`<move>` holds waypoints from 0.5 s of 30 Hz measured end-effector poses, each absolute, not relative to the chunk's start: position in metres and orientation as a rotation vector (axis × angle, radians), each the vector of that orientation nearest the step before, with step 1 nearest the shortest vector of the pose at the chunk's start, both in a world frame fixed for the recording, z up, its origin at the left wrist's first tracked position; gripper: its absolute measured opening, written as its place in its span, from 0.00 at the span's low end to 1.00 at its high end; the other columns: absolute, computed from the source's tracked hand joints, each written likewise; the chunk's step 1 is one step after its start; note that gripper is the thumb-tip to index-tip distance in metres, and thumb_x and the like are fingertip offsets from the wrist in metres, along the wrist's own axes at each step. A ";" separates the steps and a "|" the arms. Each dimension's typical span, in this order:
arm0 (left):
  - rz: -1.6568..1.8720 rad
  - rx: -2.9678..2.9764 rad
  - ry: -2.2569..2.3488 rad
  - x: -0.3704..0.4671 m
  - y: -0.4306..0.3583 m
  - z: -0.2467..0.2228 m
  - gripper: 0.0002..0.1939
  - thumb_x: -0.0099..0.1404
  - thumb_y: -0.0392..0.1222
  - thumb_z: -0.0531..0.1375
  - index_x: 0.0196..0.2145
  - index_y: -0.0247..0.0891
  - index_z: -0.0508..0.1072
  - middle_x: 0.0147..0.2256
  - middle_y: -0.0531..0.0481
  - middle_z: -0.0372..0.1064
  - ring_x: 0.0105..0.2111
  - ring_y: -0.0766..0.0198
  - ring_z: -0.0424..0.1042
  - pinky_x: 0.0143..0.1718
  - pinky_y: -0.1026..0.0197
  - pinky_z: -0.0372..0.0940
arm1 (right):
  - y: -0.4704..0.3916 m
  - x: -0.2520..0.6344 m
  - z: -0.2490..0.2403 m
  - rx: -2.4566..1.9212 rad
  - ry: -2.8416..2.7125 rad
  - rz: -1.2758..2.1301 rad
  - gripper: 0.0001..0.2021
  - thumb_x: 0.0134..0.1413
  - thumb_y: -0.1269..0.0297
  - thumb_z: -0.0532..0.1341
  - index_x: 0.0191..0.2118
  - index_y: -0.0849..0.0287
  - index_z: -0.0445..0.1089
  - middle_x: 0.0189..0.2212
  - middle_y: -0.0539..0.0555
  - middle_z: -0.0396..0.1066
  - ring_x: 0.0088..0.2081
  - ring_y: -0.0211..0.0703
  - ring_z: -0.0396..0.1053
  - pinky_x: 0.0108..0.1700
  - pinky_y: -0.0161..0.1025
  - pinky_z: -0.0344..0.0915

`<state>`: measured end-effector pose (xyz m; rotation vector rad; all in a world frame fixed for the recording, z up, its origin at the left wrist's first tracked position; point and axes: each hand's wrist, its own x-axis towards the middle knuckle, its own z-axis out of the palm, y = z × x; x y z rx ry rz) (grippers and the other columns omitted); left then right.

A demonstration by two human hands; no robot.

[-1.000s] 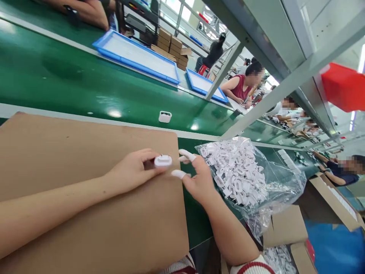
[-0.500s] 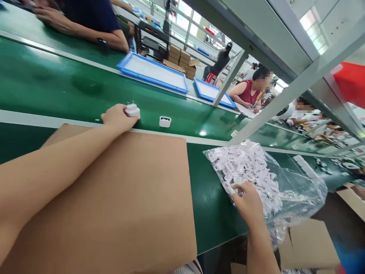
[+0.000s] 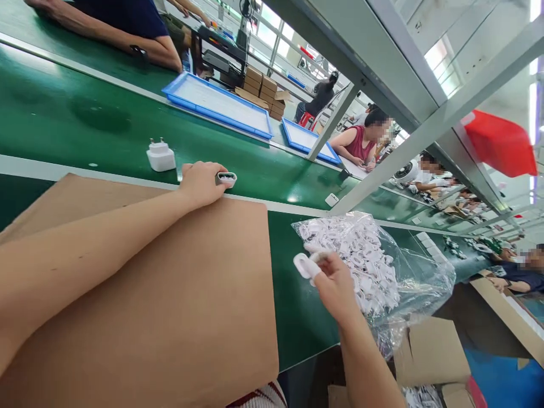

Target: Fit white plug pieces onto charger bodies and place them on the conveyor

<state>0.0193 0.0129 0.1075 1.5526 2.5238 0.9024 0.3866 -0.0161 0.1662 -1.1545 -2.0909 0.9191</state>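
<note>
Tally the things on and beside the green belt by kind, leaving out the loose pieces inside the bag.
White plug adapter standing on the belt: 1
Open white shell in the left hand, shell: 1
White cap piece in the right hand, cap: 1
Small white part near the post: 1
Clear bag of white pieces: 1
Blue trays: 2
Cardboard sheet: 1
Total: 8

Bright daylight, glare on the belt

Daylight is pouring in from the windows (image 3: 272, 25) at the back, blowing them out white. Glare patches are shining on the green conveyor belt (image 3: 85, 119). Straight frame bars are bending toward the edges, and distant workers are blurring.
</note>
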 end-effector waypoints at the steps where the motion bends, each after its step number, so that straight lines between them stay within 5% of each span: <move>1: 0.929 1.589 2.492 0.026 0.006 0.109 0.23 0.62 0.53 0.56 0.49 0.39 0.76 0.52 0.41 0.76 0.55 0.41 0.68 0.56 0.45 0.55 | -0.014 0.371 0.164 -1.090 -2.146 0.857 0.07 0.59 0.58 0.64 0.36 0.55 0.70 0.34 0.52 0.75 0.33 0.43 0.73 0.36 0.42 0.70; 6: 1.032 1.623 2.285 0.067 -0.054 0.115 0.21 0.61 0.56 0.58 0.45 0.43 0.77 0.46 0.48 0.79 0.50 0.47 0.72 0.56 0.49 0.58 | -0.005 0.305 0.139 -0.603 -2.599 0.517 0.05 0.56 0.69 0.67 0.36 0.56 0.69 0.45 0.59 0.73 0.53 0.52 0.70 0.51 0.47 0.69; 11: 1.185 1.584 2.049 0.080 -0.099 0.101 0.19 0.62 0.56 0.60 0.45 0.43 0.77 0.47 0.48 0.78 0.50 0.50 0.72 0.57 0.49 0.61 | -0.002 0.284 0.121 -0.535 -2.837 0.384 0.16 0.50 0.75 0.70 0.45 0.57 0.71 0.38 0.57 0.74 0.41 0.53 0.68 0.43 0.48 0.71; 15: 1.211 1.548 1.955 0.076 -0.102 0.094 0.20 0.60 0.55 0.63 0.46 0.43 0.76 0.47 0.48 0.77 0.48 0.51 0.73 0.52 0.51 0.65 | 0.000 0.293 0.118 -0.565 -2.676 0.574 0.22 0.58 0.69 0.66 0.58 0.56 0.68 0.43 0.58 0.76 0.44 0.52 0.66 0.46 0.49 0.70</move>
